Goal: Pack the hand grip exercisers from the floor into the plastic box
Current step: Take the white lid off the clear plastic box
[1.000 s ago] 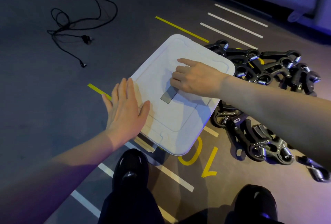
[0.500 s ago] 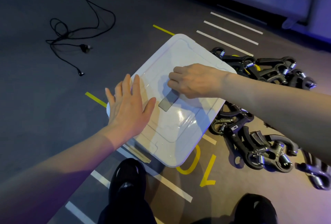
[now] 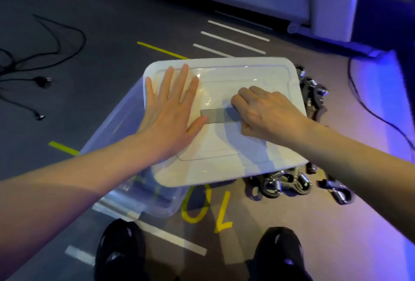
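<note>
Lid (image 3: 258,74) askew on clear box (image 3: 116,123) | left hand (image 3: 170,110) flat | right hand (image 3: 267,112) curled, grasp unclear

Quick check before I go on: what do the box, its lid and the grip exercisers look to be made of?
Box: clear, glossy plastic; the floor markings show through its wall.
Lid: white, smooth plastic, probably semi-gloss; light glints off it, and a grey strip lies on it, perhaps tape.
Grip exercisers: black matte handles, likely plastic, with shiny coiled metal springs.
</note>
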The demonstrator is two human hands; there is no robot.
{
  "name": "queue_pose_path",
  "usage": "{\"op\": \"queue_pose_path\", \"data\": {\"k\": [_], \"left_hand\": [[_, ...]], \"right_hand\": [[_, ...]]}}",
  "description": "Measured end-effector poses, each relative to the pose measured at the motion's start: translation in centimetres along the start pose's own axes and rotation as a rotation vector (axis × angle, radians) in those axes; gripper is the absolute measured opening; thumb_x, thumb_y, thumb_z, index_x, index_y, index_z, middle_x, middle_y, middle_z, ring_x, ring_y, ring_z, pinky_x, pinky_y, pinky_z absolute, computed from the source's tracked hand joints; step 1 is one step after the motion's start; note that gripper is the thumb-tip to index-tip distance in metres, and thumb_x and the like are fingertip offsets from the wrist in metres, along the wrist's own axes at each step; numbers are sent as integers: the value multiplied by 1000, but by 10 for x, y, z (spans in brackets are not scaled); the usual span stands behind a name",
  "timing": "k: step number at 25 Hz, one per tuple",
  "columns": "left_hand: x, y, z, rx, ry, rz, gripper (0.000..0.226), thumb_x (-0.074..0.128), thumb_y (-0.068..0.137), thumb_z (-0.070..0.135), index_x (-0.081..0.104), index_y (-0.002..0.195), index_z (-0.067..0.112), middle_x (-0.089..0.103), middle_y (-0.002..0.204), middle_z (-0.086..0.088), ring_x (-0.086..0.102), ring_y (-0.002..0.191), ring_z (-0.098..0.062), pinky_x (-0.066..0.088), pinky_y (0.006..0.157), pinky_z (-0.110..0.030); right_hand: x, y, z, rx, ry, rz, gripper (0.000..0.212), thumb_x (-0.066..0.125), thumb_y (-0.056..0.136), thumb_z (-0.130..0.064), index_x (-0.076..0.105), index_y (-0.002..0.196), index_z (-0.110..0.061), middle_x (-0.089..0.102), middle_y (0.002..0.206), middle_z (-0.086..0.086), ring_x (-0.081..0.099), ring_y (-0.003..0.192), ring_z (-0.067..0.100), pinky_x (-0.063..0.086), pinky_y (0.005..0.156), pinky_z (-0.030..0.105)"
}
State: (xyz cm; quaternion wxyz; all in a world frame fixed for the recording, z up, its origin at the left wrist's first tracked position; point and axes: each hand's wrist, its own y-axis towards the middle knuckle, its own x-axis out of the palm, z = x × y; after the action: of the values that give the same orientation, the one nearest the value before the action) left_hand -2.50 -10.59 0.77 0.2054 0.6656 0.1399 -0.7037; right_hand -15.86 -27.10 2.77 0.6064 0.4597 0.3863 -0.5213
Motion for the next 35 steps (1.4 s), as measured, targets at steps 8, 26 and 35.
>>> {"op": "queue_pose_path", "data": {"k": [8,26,35], "left_hand": [[8,45,147,348,-50,-42,70,24,93,52,-6,148,21,-22,155,-4,-22,141,-27,-16,109,-52],[78,4,338,801,-60,-409,68,23,94,55,-7,148,25,-20,155,-1,-20,142,-24,-1,116,-49],[74,-4,340,751,-160,-435,70,25,93,55,-3,149,24,-19,156,-2,-20,142,-21,-3,116,-45]], "right_hand": [[-4,-154,22,640,64,-126,24,70,66,-14,59,85,-7,59,78,10,55,65,31,45,41,31],[66,-393,19,1743,331,-435,24,60,76,-21,53,94,-5,60,91,11,59,83,35,36,60,30],[114,-441,22,2016,400,-470,15,63,71,-16,59,79,-4,54,71,8,51,66,29,32,52,22]]}}
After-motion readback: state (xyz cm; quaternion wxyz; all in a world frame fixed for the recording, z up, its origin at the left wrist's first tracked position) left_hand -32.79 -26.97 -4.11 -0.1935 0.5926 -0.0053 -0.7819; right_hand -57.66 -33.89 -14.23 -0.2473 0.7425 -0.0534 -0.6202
